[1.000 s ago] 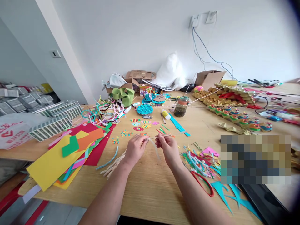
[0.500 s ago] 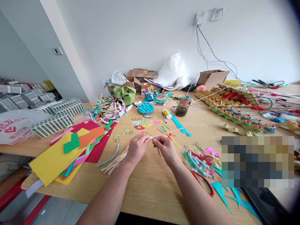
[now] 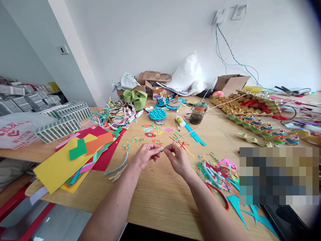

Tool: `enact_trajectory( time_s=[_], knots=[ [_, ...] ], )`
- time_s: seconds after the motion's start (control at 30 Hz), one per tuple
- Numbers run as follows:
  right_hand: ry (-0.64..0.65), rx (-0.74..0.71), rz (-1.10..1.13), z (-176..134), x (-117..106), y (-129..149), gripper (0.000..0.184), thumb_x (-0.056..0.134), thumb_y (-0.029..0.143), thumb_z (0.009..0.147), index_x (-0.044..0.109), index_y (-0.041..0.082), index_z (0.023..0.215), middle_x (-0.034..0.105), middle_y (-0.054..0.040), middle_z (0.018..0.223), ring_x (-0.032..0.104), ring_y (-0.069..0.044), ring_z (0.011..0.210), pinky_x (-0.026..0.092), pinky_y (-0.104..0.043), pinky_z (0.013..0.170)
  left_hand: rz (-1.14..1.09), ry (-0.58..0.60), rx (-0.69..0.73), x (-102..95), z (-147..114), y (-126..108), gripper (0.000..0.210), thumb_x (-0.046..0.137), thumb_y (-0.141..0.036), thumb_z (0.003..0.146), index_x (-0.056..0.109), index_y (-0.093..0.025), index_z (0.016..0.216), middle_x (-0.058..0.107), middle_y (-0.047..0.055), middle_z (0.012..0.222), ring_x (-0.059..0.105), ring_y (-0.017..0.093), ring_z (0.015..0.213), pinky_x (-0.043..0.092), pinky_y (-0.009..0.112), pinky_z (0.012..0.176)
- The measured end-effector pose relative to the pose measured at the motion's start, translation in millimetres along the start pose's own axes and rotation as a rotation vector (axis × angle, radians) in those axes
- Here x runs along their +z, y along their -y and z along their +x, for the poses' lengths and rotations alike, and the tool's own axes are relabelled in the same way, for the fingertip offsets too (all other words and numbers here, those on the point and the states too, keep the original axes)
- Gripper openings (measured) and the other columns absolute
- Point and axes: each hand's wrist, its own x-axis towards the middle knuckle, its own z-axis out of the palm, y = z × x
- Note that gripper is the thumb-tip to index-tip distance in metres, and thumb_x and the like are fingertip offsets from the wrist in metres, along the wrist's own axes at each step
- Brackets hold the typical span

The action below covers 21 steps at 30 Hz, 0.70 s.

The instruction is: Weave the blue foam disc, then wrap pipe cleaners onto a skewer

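A white pipe cleaner (image 3: 184,137) is pinched between my two hands over the middle of the table, its long free end slanting up to the right. My left hand (image 3: 147,156) closes thumb and fingers on its lower end, and the fingertips hide that part. Almost touching them, my right hand (image 3: 178,160) pinches the same pipe cleaner with thumb and forefinger. Beside my left wrist lie several white pipe cleaners (image 3: 117,174), partly covered by the arm, and a light blue pipe cleaner (image 3: 119,164). Small paper fish (image 3: 150,134) lie just beyond my hands.
Coloured paper sheets (image 3: 60,167) cover the left. A glue bottle (image 3: 180,121), blue strips (image 3: 195,134) and a glass jar (image 3: 198,113) stand or lie farther back. Paper scraps (image 3: 218,170) and red-handled scissors (image 3: 222,195) are right; egg cartons (image 3: 230,100) sit behind.
My left hand has turned, its fingers now pointing more to the right, and the arm uncovers or covers the white pipe cleaners differently. Both hands still pinch the pipe cleaner. The view has shifted slightly.
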Motion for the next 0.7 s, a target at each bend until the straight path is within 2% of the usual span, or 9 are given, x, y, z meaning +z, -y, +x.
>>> enact_trajectory(
  time_s=[0.17, 0.27, 0.4, 0.47, 0.57, 0.7],
  knots=[
    [0.018, -0.042, -0.042, -1.4, -2.3, 4.7, 0.018, 0.055, 0.032, 0.082, 0.062, 0.019, 0.072, 0.063, -0.0036, 0.068, 0.054, -0.017, 0.064, 0.039, -0.029, 0.058, -0.143, 0.099, -0.106, -7.0, -2.1, -5.5, 0.021, 0.075, -0.029, 0.062, 0.065, -0.011, 0.069, 0.052, -0.001, 0.052, 0.04, 0.002, 0.041, 0.026, 0.016, 0.04],
    [0.031, -0.048, 0.038, -1.3, -1.3, 1.2, 0.017, 0.057, 0.033, 0.081, 0.063, 0.019, 0.072, 0.063, -0.0039, 0.069, 0.055, -0.018, 0.067, 0.042, -0.03, 0.063, -0.191, 0.168, -0.154, -10.4, -2.7, -7.9, 0.019, 0.075, -0.026, 0.063, 0.067, -0.01, 0.069, 0.05, -0.002, 0.051, 0.036, 0.001, 0.04, 0.022, 0.016, 0.038],
    [0.086, 0.033, 0.181, 0.0, 0.4, -7.1, 0.022, 0.061, 0.04, 0.079, 0.064, 0.019, 0.074, 0.064, -0.0037, 0.07, 0.056, -0.018, 0.068, 0.044, -0.031, 0.066, -0.225, 0.209, -0.197, -13.2, -3.5, -9.4, 0.019, 0.075, -0.024, 0.062, 0.068, -0.01, 0.071, 0.048, -0.002, 0.052, 0.033, 0.0, 0.04, 0.02, 0.015, 0.038],
    [0.101, 0.064, 0.225, 0.9, 0.7, -9.7, 0.024, 0.061, 0.042, 0.078, 0.064, 0.018, 0.074, 0.064, -0.004, 0.071, 0.056, -0.018, 0.068, 0.044, -0.031, 0.066, -0.209, 0.185, -0.195, -12.4, -3.9, -8.6, 0.02, 0.075, -0.025, 0.062, 0.068, -0.01, 0.073, 0.05, -0.002, 0.054, 0.036, 0.0, 0.041, 0.023, 0.014, 0.038],
    [0.065, 0.072, 0.218, 2.5, 0.8, -11.4, 0.024, 0.063, 0.041, 0.077, 0.063, 0.017, 0.073, 0.063, -0.004, 0.07, 0.055, -0.017, 0.066, 0.043, -0.029, 0.063, -0.088, 0.108, -0.123, -8.0, -3.6, -5.5, 0.022, 0.073, -0.031, 0.066, 0.067, -0.012, 0.074, 0.057, 0.001, 0.062, 0.046, 0.004, 0.046, 0.035, 0.015, 0.043],
    [-0.007, 0.109, 0.196, 4.6, 0.8, -11.8, 0.027, 0.067, 0.043, 0.071, 0.063, 0.017, 0.068, 0.061, -0.0025, 0.063, 0.052, -0.015, 0.059, 0.041, -0.027, 0.057, 0.201, -0.052, 0.109, 0.7, -1.1, 1.5, 0.032, 0.071, -0.036, 0.068, 0.068, -0.015, 0.091, 0.066, 0.007, 0.075, 0.057, 0.011, 0.059, 0.046, 0.023, 0.056]
  ],
)
